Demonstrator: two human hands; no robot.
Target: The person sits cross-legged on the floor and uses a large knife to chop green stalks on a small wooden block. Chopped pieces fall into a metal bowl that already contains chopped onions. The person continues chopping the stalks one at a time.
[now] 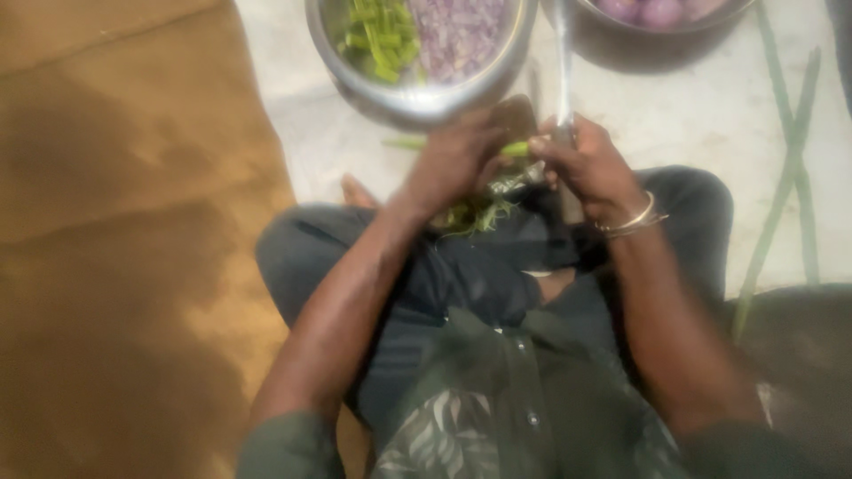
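I see my left hand (457,160) curled around one end of a green stalk (515,149), fingers closed over it, and my right hand (590,168) pinching the other end against an upright metal blade (564,62) that rises between the two bowls. The hands nearly touch, knuckles just apart, with thin bangles (632,219) on the right wrist. Below them a small heap of green peelings (475,215) lies on my dark trousers, between my folded knees. Just ahead, the near rim of a steel bowl (417,96) holding cut green pieces and chopped purple onion sits close to the left knuckles. A second bowl (661,27) with whole onions stands beyond the blade. Long green stalks (790,168) lie on the pale floor to the right; a brown mat (124,222) edges the left.
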